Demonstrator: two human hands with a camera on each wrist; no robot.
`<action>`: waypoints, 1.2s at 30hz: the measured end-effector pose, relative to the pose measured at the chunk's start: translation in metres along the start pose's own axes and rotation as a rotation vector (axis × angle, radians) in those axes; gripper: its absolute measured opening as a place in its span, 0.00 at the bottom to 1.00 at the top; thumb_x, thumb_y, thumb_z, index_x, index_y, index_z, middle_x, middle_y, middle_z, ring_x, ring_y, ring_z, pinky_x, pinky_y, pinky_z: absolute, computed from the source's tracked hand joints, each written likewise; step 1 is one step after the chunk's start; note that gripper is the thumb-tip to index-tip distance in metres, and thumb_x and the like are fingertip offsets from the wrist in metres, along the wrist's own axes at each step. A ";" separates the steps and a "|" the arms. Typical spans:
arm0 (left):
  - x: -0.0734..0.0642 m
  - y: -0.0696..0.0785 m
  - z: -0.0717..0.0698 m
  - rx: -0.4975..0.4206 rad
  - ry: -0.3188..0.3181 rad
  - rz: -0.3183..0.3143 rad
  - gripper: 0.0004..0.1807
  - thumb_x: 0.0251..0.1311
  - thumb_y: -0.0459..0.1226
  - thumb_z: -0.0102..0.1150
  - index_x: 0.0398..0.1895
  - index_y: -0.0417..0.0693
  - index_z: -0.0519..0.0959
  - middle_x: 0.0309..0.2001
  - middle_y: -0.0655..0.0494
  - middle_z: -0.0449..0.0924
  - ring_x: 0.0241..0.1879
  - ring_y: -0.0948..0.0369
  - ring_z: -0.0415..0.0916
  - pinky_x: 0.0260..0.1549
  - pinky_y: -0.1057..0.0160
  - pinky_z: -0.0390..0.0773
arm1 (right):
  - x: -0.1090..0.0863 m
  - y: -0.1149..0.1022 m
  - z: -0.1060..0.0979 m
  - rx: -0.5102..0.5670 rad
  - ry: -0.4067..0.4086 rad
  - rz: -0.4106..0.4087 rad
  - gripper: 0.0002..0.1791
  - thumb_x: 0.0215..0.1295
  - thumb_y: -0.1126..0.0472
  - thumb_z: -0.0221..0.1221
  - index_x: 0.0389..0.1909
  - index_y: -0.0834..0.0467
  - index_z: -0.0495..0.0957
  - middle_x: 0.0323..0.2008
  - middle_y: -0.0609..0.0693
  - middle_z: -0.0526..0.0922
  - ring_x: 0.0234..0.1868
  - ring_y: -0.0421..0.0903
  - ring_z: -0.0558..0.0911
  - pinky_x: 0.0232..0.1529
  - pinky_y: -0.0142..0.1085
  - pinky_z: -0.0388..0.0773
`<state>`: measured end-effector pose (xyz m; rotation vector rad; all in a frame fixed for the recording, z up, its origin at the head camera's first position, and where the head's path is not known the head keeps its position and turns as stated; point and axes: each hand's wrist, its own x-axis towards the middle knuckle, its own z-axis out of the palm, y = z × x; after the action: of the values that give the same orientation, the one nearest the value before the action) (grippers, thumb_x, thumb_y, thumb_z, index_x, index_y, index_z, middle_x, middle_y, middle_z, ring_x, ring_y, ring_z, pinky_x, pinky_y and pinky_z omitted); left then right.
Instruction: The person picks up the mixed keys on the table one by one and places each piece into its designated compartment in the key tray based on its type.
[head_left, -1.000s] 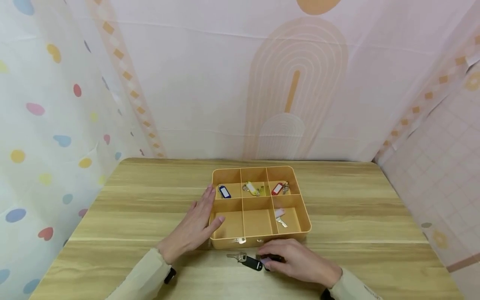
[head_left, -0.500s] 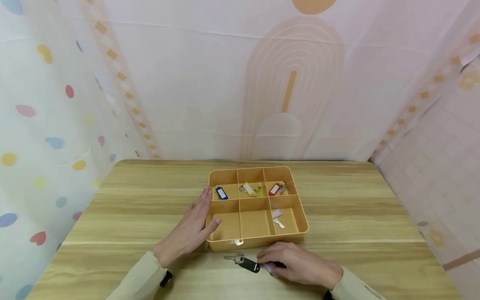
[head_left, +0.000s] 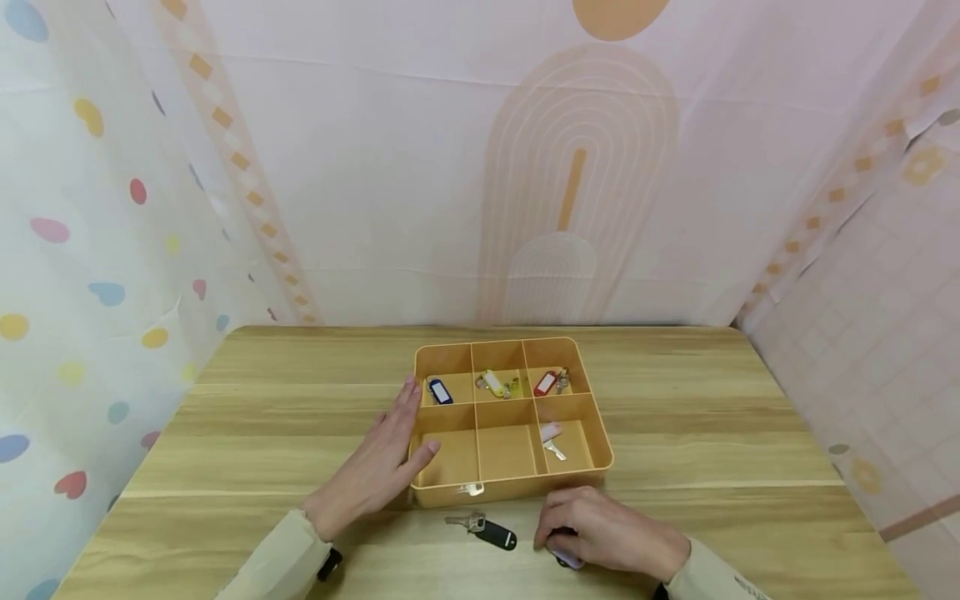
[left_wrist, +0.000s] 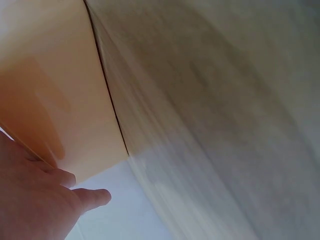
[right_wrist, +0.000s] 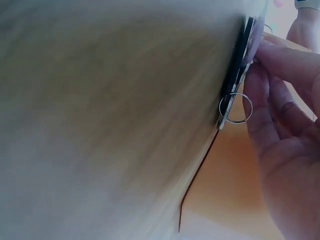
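My left hand [head_left: 375, 462] lies along the left side of a yellow-orange divided box [head_left: 517, 492], its fingers straight and its thumb over the near left compartment. My right hand [head_left: 603, 533] is low over the table at the box's front right and pinches a purple key tag [head_left: 566, 553]. In the right wrist view a metal ring [right_wrist: 236, 107] hangs by that tag, and a dark flat piece [right_wrist: 236, 70] lies beside it, partly hidden. A black key tag [head_left: 496, 536] with a key [head_left: 467, 522] lies on the table between my hands.
Back compartments hold keys with a blue tag [head_left: 440, 392], a yellow tag [head_left: 493, 383] and a red tag [head_left: 545, 383]. The front right one holds a pale pink tag [head_left: 551, 431] with a key [head_left: 555, 450]. A metal latch [head_left: 471, 489] is on the box front. Patterned curtains surround the wooden table [head_left: 690, 400].
My right hand has moved a little right, away from the black key tag, with the purple tag in its fingers. My left hand has stayed against the box. The head view has shifted slightly.
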<state>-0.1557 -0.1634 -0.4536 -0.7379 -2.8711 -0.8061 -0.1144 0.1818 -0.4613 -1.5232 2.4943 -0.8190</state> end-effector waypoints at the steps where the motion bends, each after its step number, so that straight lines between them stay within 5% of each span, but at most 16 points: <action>1: 0.000 0.000 0.000 0.001 -0.001 -0.001 0.45 0.80 0.53 0.43 0.83 0.35 0.38 0.84 0.46 0.27 0.82 0.47 0.36 0.74 0.33 0.50 | 0.000 0.000 0.000 0.010 0.009 -0.002 0.09 0.67 0.68 0.67 0.39 0.49 0.89 0.40 0.35 0.84 0.42 0.25 0.77 0.44 0.15 0.73; 20: 0.000 0.000 0.000 0.008 0.003 0.005 0.45 0.80 0.53 0.42 0.83 0.34 0.39 0.84 0.45 0.28 0.82 0.45 0.37 0.74 0.33 0.50 | -0.010 -0.008 -0.020 0.108 0.244 -0.019 0.05 0.70 0.65 0.65 0.38 0.50 0.84 0.40 0.39 0.85 0.42 0.31 0.82 0.44 0.23 0.80; 26: 0.000 -0.002 -0.001 0.013 0.010 0.007 0.44 0.80 0.53 0.42 0.82 0.33 0.40 0.84 0.42 0.29 0.81 0.45 0.37 0.74 0.33 0.51 | -0.004 -0.015 -0.030 0.200 0.346 -0.047 0.10 0.65 0.71 0.67 0.40 0.53 0.85 0.40 0.41 0.85 0.41 0.36 0.84 0.41 0.29 0.84; 36: -0.001 -0.002 0.000 0.013 0.006 0.015 0.44 0.80 0.54 0.42 0.83 0.34 0.40 0.84 0.42 0.30 0.82 0.46 0.37 0.74 0.34 0.52 | 0.008 -0.020 -0.043 0.144 0.461 -0.118 0.16 0.54 0.78 0.71 0.39 0.57 0.86 0.37 0.49 0.87 0.37 0.41 0.85 0.38 0.26 0.83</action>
<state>-0.1560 -0.1654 -0.4549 -0.7534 -2.8590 -0.7854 -0.1176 0.1846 -0.4136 -1.5902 2.5778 -1.4842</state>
